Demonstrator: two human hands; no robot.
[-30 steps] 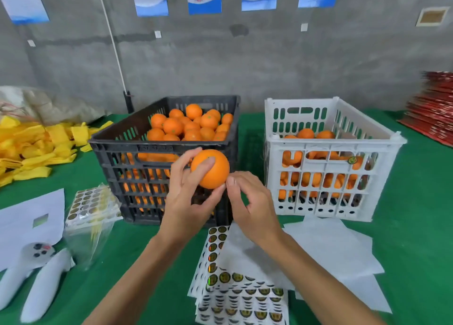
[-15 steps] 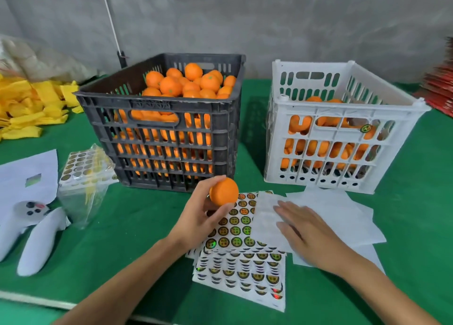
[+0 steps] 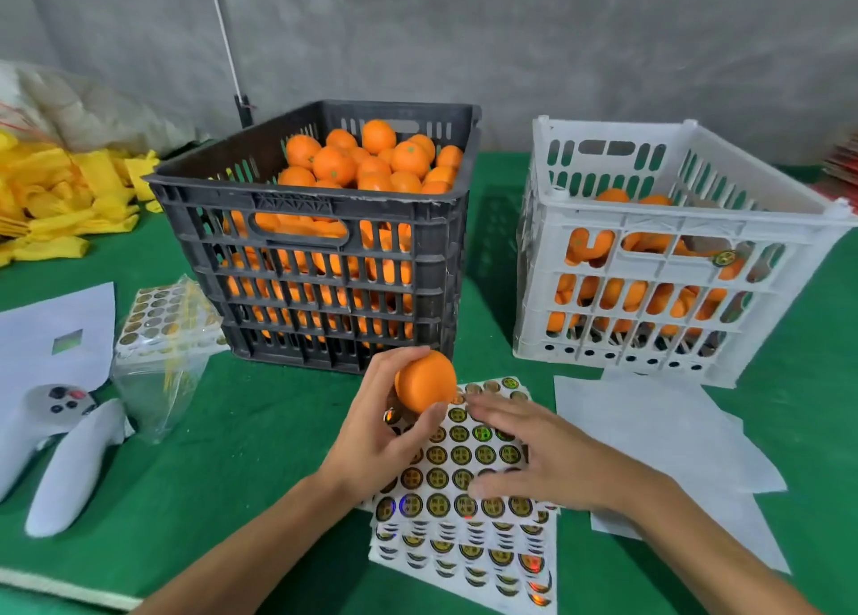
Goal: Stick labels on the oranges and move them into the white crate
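Since half a second ago the right hand [image 3: 538, 456] has slid leftward off the loose white paper sheets [image 3: 650, 433] onto the top sheet of round gold-and-black sticker labels [image 3: 469, 456], at lower centre of the frame. Its fingers [image 3: 487, 410] are spread and nearly straight, palm down over the labels, holding nothing; whether a fingertip touches a label cannot be told. The left hand [image 3: 380, 429] holds one round orange fruit [image 3: 425, 381] just above the sheet's upper left corner, its curled fingers and thumb wrapped around the fruit's left side and underside. Both forearms reach up from the bottom edge, the left angled rightward, the right angled leftward. Two crates stand on the green-covered bench [image 3: 241, 438]: a black slotted plastic crate [image 3: 320, 243] at centre, heaped with oranges, and a white slotted plastic crate [image 3: 659, 262] at right, partly filled. Several label sheets lie stacked under the top one. At left lie two white handheld controllers [image 3: 51, 447] and a clear bag of label sheets [image 3: 162, 336].
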